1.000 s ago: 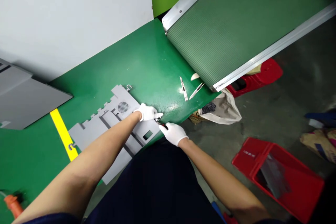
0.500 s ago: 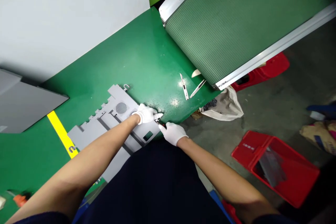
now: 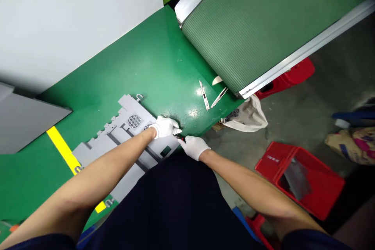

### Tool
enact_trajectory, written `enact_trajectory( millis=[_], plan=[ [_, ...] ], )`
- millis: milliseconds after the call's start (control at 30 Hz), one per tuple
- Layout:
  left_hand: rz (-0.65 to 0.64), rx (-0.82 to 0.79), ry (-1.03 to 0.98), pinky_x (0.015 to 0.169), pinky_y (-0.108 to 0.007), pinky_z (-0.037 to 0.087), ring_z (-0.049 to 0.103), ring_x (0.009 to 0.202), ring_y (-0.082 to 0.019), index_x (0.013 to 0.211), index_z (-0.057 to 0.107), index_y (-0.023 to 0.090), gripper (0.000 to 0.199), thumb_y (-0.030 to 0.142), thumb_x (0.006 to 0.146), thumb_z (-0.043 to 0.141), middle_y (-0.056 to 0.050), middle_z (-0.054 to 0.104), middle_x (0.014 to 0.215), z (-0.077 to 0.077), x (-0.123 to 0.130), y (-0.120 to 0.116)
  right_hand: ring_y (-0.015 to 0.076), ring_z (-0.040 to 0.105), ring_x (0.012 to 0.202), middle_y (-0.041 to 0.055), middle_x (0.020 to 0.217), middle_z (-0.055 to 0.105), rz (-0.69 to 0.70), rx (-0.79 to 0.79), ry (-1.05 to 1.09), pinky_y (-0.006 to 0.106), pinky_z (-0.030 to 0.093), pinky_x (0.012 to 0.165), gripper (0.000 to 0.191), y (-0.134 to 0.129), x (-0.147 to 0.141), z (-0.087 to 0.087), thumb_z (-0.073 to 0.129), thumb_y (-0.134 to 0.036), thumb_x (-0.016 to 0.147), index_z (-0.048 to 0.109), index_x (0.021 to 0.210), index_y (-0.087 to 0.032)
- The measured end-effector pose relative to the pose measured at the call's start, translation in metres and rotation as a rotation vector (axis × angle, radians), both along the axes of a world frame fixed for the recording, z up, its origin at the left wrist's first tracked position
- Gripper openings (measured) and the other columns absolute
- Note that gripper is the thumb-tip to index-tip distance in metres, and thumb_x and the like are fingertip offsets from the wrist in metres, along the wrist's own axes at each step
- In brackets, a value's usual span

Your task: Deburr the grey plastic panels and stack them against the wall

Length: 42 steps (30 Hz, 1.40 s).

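A light grey plastic panel [image 3: 129, 123] with round vent grilles, slots and a notched edge lies on the green work table. My left hand [image 3: 165, 127], in a white glove, is closed at the panel's right corner, fingertips at its edge. In my right hand [image 3: 195, 147], also gloved in white, is a small hand tool [image 3: 182, 138] with a red and black handle. Its tip points at the corner beside my left fingers. Most of the tool is hidden by the glove, so its exact kind does not show. Dark specks are scattered on the table just beyond the corner.
Two utility knives [image 3: 204, 95] lie near a ribbed green conveyor belt [image 3: 252, 27]. A white sack [image 3: 252, 117] hangs below the table edge. On the floor at right stands a red bin [image 3: 319, 183]. Another grey panel [image 3: 35, 121] rests at far left.
The view has shifted slightly. My left fingers have bent in a little at the panel corner; my right hand keeps the tool at nearly the same spot.
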<state>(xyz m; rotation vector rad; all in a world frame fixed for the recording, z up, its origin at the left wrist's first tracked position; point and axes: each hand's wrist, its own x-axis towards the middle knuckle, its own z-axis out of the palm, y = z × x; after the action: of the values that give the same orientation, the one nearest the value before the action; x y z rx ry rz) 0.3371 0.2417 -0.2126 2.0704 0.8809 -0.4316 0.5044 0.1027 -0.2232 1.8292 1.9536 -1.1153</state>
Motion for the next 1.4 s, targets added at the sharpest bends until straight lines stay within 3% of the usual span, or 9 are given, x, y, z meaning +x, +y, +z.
enact_trajectory(
  millis=[167, 467, 600, 667, 833, 967, 1067, 1200, 1400],
  plan=[
    [-0.1, 0.102, -0.265, 0.086, -0.037, 0.039, 0.065, 0.09, -0.022, 0.079, 0.078, 0.022, 0.043, 0.049, 0.1, 0.051, -0.008, 0.075, 0.087, 0.009, -0.013, -0.007, 0.0313, 0.076, 0.094, 0.0175, 0.101, 0.076, 0.024, 0.031, -0.031, 0.037, 0.054, 0.081, 0.062, -0.003, -0.001, 0.003, 0.027, -0.061, 0.108, 0.069, 0.105, -0.015],
    [0.128, -0.123, 0.239, 0.083, -0.042, 0.049, 0.069, 0.085, -0.031, 0.063, 0.075, 0.019, 0.044, 0.062, 0.069, 0.081, -0.013, 0.075, 0.08, -0.009, 0.03, 0.016, 0.035, 0.076, 0.095, 0.0234, 0.101, 0.077, 0.011, -0.05, -0.079, 0.04, 0.054, 0.081, 0.062, 0.003, -0.014, 0.033, 0.028, -0.053, 0.109, 0.072, 0.107, -0.009],
    [0.268, -0.097, 0.207, 0.086, -0.043, 0.05, 0.07, 0.095, -0.032, 0.077, 0.078, 0.018, 0.045, 0.064, 0.077, 0.075, -0.015, 0.078, 0.092, 0.002, 0.024, 0.019, 0.0352, 0.076, 0.096, 0.0228, 0.101, 0.077, 0.012, -0.072, -0.083, 0.04, 0.054, 0.082, 0.061, -0.001, -0.008, 0.039, 0.028, -0.053, 0.109, 0.072, 0.106, -0.01],
    [0.419, -0.193, 0.004, 0.087, -0.038, 0.052, 0.07, 0.093, -0.026, 0.087, 0.079, 0.019, 0.045, 0.063, 0.086, 0.067, -0.011, 0.079, 0.095, 0.014, 0.01, 0.017, 0.0337, 0.075, 0.101, 0.0211, 0.103, 0.077, -0.028, -0.102, -0.072, 0.039, 0.052, 0.086, 0.06, -0.005, 0.002, 0.037, 0.029, -0.055, 0.109, 0.071, 0.11, -0.012],
    [1.174, -0.74, -0.779, 0.09, -0.038, 0.057, 0.071, 0.089, -0.021, 0.086, 0.071, 0.016, 0.028, 0.039, 0.076, 0.084, -0.009, 0.075, 0.094, 0.04, -0.046, 0.018, 0.0321, 0.073, 0.109, 0.0193, 0.108, 0.077, -0.299, -0.143, -0.039, 0.039, 0.05, 0.092, 0.07, -0.003, 0.017, 0.03, 0.018, -0.064, 0.108, 0.07, 0.102, -0.017],
    [1.443, -0.974, -1.05, 0.07, -0.033, 0.057, 0.066, 0.073, -0.017, 0.067, 0.06, 0.017, 0.016, 0.02, 0.074, 0.074, -0.005, 0.068, 0.078, 0.049, -0.093, 0.021, 0.0324, 0.072, 0.11, 0.0185, 0.11, 0.077, -0.308, -0.123, 0.061, 0.039, 0.049, 0.093, 0.073, 0.022, 0.0, 0.027, 0.019, -0.07, 0.105, 0.071, 0.1, -0.019],
    [1.542, -0.935, -1.095, 0.064, -0.031, 0.056, 0.064, 0.069, -0.016, 0.069, 0.063, 0.017, 0.005, 0.013, 0.071, 0.067, -0.005, 0.066, 0.073, 0.049, -0.126, 0.022, 0.0328, 0.072, 0.11, 0.0187, 0.111, 0.077, -0.263, -0.091, 0.126, 0.04, 0.05, 0.093, 0.075, 0.057, -0.028, 0.025, 0.019, -0.074, 0.103, 0.072, 0.1, -0.02],
    [1.639, -0.695, -1.001, 0.062, -0.031, 0.057, 0.066, 0.07, -0.019, 0.07, 0.07, 0.014, 0.014, 0.007, 0.059, 0.063, -0.01, 0.07, 0.075, 0.046, -0.163, 0.034, 0.0332, 0.071, 0.113, 0.0198, 0.117, 0.076, -0.192, -0.097, 0.184, 0.041, 0.051, 0.095, 0.079, 0.117, -0.072, 0.026, 0.02, -0.077, 0.101, 0.073, 0.109, -0.019],
    [1.789, -0.391, -0.888, 0.042, -0.023, 0.042, 0.051, 0.046, -0.012, 0.063, 0.069, 0.012, 0.011, 0.014, 0.059, 0.059, -0.008, 0.063, 0.057, 0.038, -0.191, 0.064, 0.0359, 0.07, 0.116, 0.0237, 0.121, 0.075, -0.165, -0.124, 0.166, 0.042, 0.051, 0.095, 0.082, 0.177, -0.115, 0.026, 0.024, -0.076, 0.1, 0.075, 0.114, -0.014]
  ],
)
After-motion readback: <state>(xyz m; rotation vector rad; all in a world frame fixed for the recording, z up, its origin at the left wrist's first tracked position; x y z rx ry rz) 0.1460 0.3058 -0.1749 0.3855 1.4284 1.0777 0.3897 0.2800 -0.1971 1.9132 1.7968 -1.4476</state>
